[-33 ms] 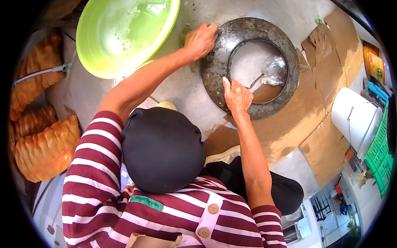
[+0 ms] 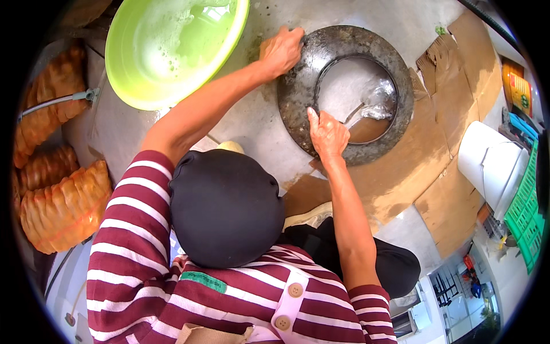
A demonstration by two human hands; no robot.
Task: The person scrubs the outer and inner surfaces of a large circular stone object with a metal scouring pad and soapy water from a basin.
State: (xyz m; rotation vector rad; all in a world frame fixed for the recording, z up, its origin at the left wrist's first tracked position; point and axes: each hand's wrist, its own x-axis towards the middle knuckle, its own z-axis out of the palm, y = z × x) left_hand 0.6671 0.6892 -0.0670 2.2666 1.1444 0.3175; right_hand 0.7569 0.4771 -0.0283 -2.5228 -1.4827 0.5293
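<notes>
A broad, dark, mottled ring (image 2: 372, 43) with a round opening and a wet sheen lies on the floor in front of me. My right hand (image 2: 329, 135) grips its near-left inner rim, thumb stretched along the top surface and the other fingers curled down. At the ring's upper-left outer edge, my left hand (image 2: 282, 51) is closed, knuckles up. Whatever those fingers hold, if anything, is hidden. Through the opening show the pale floor, crumpled clear plastic (image 2: 382, 97) and a thin grey handle-like piece (image 2: 354, 112).
A lime-green basin (image 2: 117, 69) of sudsy water stands at the upper left. Wet cardboard (image 2: 401, 178) lies right of the ring. Further right are a white bucket (image 2: 487, 160) and a green plastic crate (image 2: 526, 209). Filled orange mesh sacks (image 2: 66, 206) lie at the left.
My left hand has shifted very slightly up and to the right along the ring's outer edge. My right hand keeps its grip, and the ring stays almost in place.
</notes>
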